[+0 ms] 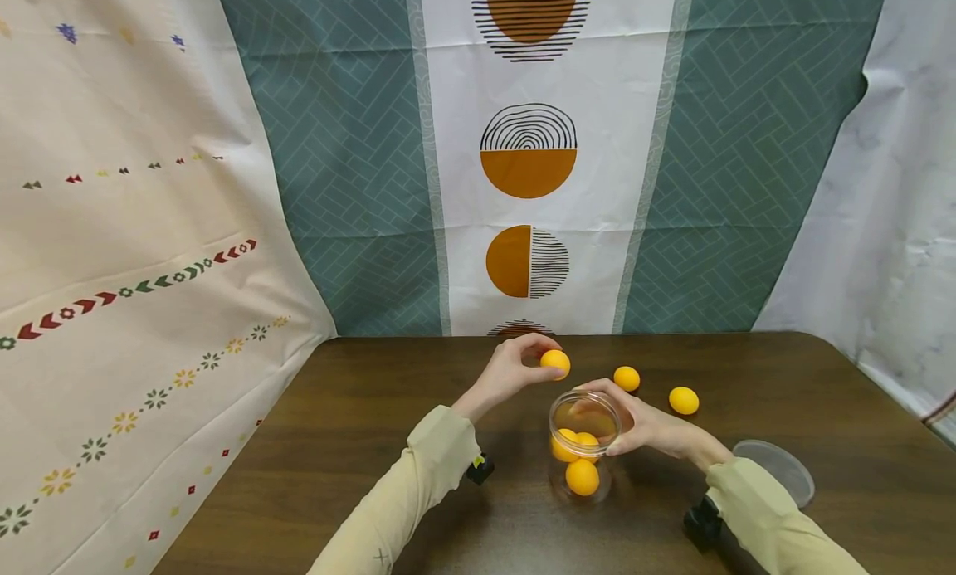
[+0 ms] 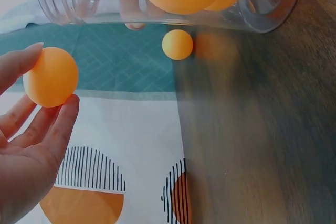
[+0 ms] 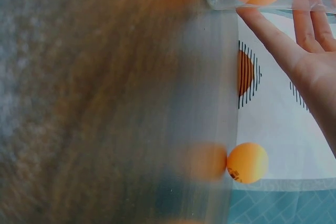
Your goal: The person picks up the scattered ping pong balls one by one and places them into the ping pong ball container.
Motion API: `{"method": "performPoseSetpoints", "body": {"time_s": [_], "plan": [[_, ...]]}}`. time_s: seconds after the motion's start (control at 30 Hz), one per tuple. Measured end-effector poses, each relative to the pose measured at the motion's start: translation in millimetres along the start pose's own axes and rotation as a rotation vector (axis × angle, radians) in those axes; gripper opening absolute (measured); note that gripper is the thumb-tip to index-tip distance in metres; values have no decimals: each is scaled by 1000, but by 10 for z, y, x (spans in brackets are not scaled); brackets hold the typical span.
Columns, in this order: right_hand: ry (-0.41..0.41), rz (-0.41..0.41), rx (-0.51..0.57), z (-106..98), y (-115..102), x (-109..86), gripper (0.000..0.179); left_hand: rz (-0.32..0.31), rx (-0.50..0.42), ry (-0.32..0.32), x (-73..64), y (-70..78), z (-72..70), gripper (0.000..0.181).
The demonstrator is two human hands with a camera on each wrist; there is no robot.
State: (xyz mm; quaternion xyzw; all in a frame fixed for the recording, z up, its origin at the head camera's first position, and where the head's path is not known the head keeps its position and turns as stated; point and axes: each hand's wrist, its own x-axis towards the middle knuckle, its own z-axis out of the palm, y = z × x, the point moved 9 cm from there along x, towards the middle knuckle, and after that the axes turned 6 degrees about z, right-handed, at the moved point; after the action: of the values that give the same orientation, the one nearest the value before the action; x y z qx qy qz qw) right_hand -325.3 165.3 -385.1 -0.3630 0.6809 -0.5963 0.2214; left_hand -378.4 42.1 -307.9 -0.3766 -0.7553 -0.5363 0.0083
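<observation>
My left hand (image 1: 511, 369) pinches an orange table tennis ball (image 1: 555, 363) between thumb and fingertips. It is held in the air, above and just left of the mouth of a clear plastic jar (image 1: 607, 475). The jar stands upright and uncovered on the table, with three orange balls (image 1: 582, 478) inside. My right hand (image 1: 653, 428) holds the jar near its rim from the right, thumb on the near side and fingers reaching round the far side. In the left wrist view, the pinched ball (image 2: 51, 77) is apart from the jar wall (image 2: 105, 6).
Two loose orange balls, one behind the jar (image 1: 626, 379) and one farther right (image 1: 683, 401), lie on the dark wooden table (image 1: 336, 475). A translucent round lid (image 1: 777, 467) lies beside the right forearm. Patterned cloths (image 1: 351, 143) hang behind and beside the table.
</observation>
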Motion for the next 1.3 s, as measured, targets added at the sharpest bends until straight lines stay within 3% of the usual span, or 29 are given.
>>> {"method": "performPoseSetpoints", "body": {"time_s": [0.17,0.33,0.83,1.1,1.3], "plan": [[2,0,-3,-8,6,2,70,13,-2,3,16,-55,7,30],[-10,-28,-1,7,-21,4,70,34,-15,-10,-1,30,28,29],[-7,-9,11,16,-19,-9,70,113,-84,-86,-82,295,159,29],[-19,-13,1,29,-24,-4,66,129,-78,-136,-215,708,181,29],[-10,5,19,18,-14,-18,75,138,-76,-164,-225,795,232,29]]}}
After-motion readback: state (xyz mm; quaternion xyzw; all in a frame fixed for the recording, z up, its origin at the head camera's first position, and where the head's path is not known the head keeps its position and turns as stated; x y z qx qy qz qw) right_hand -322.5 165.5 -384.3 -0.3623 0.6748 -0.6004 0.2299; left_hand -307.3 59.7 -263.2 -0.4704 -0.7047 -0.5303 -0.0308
